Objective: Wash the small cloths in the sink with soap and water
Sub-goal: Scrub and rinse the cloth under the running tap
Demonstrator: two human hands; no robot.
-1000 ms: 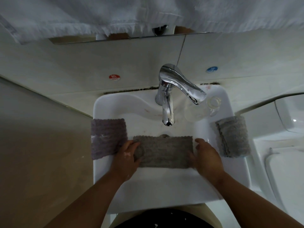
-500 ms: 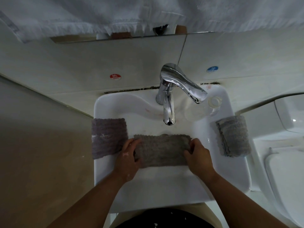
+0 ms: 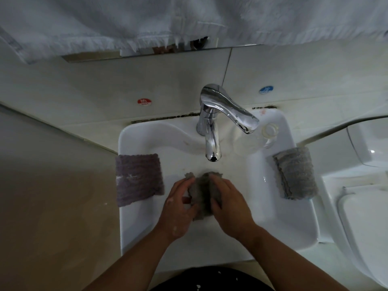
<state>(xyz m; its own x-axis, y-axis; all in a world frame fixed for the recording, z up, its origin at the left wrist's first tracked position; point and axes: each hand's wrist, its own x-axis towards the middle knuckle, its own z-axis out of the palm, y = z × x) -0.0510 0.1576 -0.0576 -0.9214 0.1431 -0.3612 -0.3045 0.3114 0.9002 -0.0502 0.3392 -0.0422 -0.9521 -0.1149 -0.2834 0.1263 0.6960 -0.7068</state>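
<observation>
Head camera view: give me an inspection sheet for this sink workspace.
Surface: white sink; no water stream seen from the faucet.
Job's things: bunched grey cloth between both hands; purple cloth draped over the left rim; folded grey cloth over the right rim.
Clutter: clear container beside the faucet.
Hands: left hand and right hand grip the bunched grey cloth.
Cables: nothing seen.
Surroundings: white towel hanging above; toilet at right.
</observation>
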